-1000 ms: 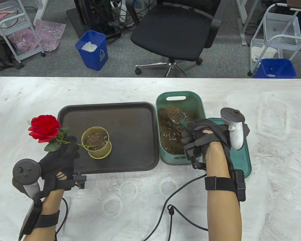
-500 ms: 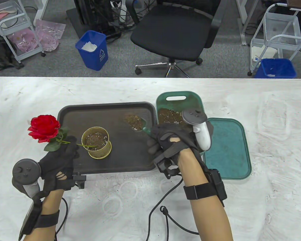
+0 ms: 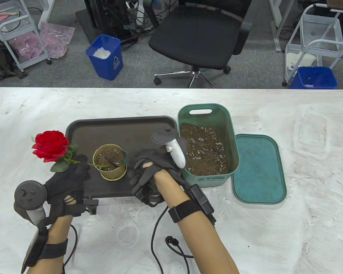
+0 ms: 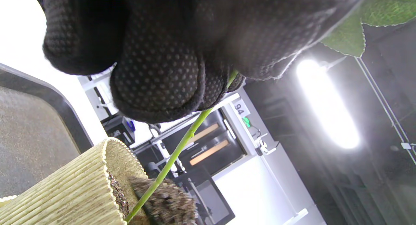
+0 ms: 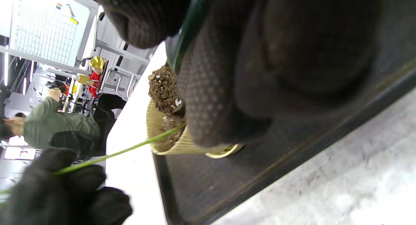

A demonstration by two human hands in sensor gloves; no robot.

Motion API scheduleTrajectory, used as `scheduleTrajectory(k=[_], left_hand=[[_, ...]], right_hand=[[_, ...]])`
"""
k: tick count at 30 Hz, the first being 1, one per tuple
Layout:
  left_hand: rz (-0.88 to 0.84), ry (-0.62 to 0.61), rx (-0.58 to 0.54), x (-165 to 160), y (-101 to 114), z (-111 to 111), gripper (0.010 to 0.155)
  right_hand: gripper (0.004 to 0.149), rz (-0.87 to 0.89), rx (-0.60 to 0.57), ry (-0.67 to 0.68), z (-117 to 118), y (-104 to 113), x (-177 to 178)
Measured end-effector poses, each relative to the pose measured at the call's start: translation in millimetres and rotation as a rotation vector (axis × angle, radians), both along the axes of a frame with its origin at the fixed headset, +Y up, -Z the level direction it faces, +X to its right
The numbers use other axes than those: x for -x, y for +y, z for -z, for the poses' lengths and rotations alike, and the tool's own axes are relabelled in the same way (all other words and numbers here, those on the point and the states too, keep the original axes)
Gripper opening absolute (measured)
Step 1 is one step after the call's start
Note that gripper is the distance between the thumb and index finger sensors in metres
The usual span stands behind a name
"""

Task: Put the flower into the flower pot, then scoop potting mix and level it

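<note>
The white tabletop (image 3: 303, 128) carries a dark tray (image 3: 148, 134). At the tray's 3 o'clock stands a green bin (image 3: 231, 142) of mix (image 3: 204, 151), its lid (image 3: 260, 171) just beside it at 3 o'clock. The ribbed pot (image 3: 111, 168) stands on the tray, toward its 7 o'clock. The right hand (image 3: 151, 165) has its fingers curled round a scoop (image 3: 120, 162) loaded with mix over the pot's 3 o'clock rim. The left hand (image 3: 67, 182) pinches the flower (image 3: 50, 146) by its stem, whose end sits in the pot; the bloom leans out at the pot's 9 o'clock.
</note>
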State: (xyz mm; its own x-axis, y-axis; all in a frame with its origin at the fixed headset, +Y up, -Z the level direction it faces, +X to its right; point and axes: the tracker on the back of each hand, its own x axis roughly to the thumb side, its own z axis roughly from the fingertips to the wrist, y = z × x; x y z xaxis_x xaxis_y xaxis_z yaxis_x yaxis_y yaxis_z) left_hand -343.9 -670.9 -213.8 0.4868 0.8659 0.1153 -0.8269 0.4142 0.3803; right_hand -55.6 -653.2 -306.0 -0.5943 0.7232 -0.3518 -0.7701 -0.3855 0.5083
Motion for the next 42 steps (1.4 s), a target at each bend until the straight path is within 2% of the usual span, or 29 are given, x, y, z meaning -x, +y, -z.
scheduleTrajectory(k=[7, 15, 19, 27, 32, 36, 39, 42], left_hand=[[0.006, 0.003, -0.002, 1, 0, 0, 0.043], [0.012, 0.0, -0.005, 0, 0, 0, 0.043], [0.008, 0.001, -0.003, 0, 0, 0, 0.043], [0.015, -0.003, -0.006, -1, 0, 0, 0.043], [0.015, 0.0, -0.005, -1, 0, 0, 0.043], [0.014, 0.0, -0.004, -1, 0, 0, 0.043], [0.016, 0.001, -0.004, -1, 0, 0, 0.043], [0.018, 0.003, -0.005, 0, 0, 0, 0.043]], right_hand=[[0.053, -0.25, -0.258, 0.079, -9, 18, 28], [0.053, -0.664, -0.707, 0.236, -41, 37, 62], [0.053, -0.747, -0.807, 0.254, -50, 44, 63], [0.053, -0.69, -0.806, 0.198, -54, 64, 33], [0.053, -0.645, -0.792, 0.058, -50, 95, -17], [0.053, -0.65, -0.79, -0.129, -41, 124, -76], [0.053, -0.696, -0.749, -0.202, -33, 127, -106], [0.053, -0.752, -0.67, -0.279, -20, 119, -133]])
